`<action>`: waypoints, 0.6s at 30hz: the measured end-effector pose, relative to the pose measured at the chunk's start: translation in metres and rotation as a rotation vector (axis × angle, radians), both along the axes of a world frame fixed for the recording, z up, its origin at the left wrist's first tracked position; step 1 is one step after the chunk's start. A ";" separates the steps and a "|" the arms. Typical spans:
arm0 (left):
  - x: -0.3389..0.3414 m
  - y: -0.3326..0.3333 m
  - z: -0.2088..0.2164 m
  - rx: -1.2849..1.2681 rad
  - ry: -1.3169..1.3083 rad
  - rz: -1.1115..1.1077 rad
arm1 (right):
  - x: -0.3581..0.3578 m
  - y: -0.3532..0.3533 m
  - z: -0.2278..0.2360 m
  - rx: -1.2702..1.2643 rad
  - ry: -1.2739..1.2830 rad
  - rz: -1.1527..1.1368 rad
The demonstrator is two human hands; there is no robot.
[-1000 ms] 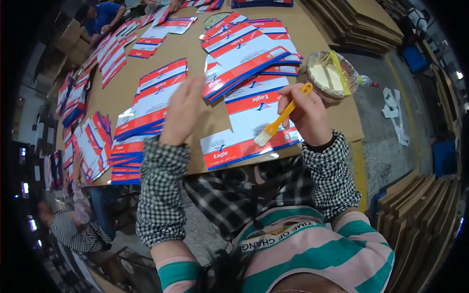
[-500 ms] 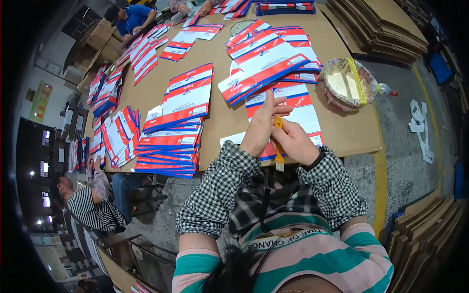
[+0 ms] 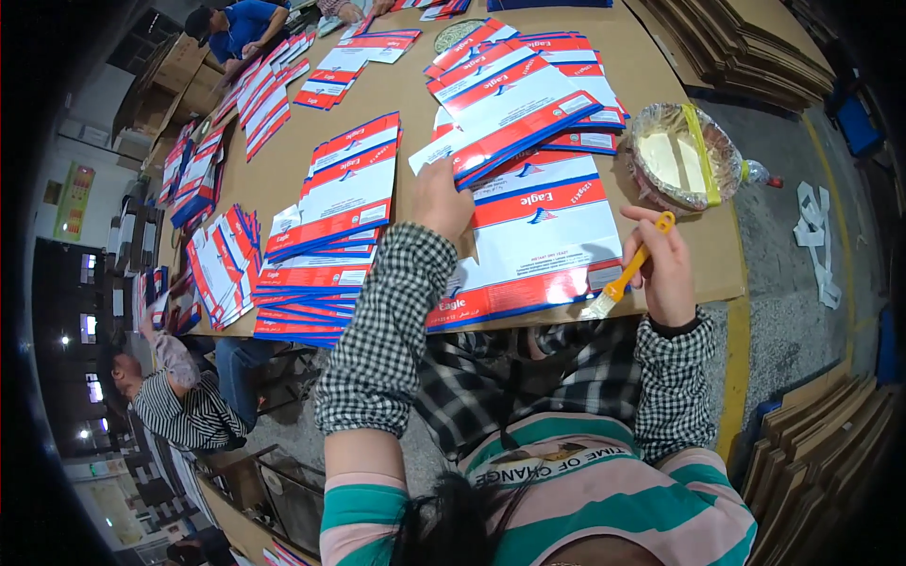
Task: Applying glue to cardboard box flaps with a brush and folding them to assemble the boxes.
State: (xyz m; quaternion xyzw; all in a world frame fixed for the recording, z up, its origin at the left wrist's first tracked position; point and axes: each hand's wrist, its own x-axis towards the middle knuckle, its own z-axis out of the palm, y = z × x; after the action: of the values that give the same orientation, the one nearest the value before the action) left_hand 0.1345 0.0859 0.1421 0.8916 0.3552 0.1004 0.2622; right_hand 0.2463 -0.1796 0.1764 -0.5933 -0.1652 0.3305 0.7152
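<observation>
Your right hand (image 3: 668, 278) is wrapped round the yellow brush (image 3: 642, 257), tip down at the near edge of the flat carton (image 3: 528, 231) on the table (image 3: 717, 266). Your left hand (image 3: 442, 203) is at the carton pile (image 3: 514, 108)'s corner, can't tell if it's pinching. Lined bowl (image 3: 723, 160) sits off right.

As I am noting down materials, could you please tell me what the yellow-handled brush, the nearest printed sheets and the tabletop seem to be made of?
Brush: handle likely plastic, smooth and evenly bright yellow; pale bristles, fibre unclear.
Nearest printed sheets: smooth and glossy, probably coated card, as their red area catches a bright glare.
Tabletop: plain matte brown, perhaps cardboard.
</observation>
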 end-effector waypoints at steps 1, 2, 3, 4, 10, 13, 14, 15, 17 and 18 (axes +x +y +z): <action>0.001 0.005 -0.005 0.150 0.158 -0.037 | 0.001 -0.001 0.000 -0.006 0.009 -0.026; 0.003 0.008 -0.010 0.153 0.154 -0.032 | 0.003 -0.002 -0.001 -0.001 0.009 -0.002; 0.003 0.009 -0.015 0.253 0.197 -0.050 | 0.004 -0.003 -0.002 0.017 0.025 -0.035; 0.003 0.011 -0.018 0.339 0.235 -0.078 | 0.005 -0.003 -0.003 0.023 0.045 -0.092; -0.024 0.035 -0.031 0.270 -0.050 0.018 | 0.015 -0.006 -0.011 0.007 0.012 -0.105; -0.032 0.043 -0.036 0.308 0.161 0.041 | 0.014 -0.004 -0.015 0.027 0.009 -0.125; -0.030 0.046 -0.037 0.360 0.275 0.024 | 0.012 -0.002 -0.016 0.031 0.006 -0.091; -0.026 0.048 -0.036 0.383 0.319 0.014 | 0.010 -0.001 -0.017 0.044 0.007 -0.094; -0.017 0.046 -0.038 0.375 0.365 -0.006 | 0.005 -0.002 -0.017 0.045 0.016 -0.088; -0.011 0.047 -0.037 0.383 0.361 -0.041 | 0.004 -0.004 -0.016 0.057 0.020 -0.085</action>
State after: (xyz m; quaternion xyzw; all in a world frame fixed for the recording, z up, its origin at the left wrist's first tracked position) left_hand 0.1230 0.1326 0.1046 0.9355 0.3525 -0.0002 0.0231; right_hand 0.2503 -0.1832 0.1602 -0.5758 -0.1422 0.3008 0.7468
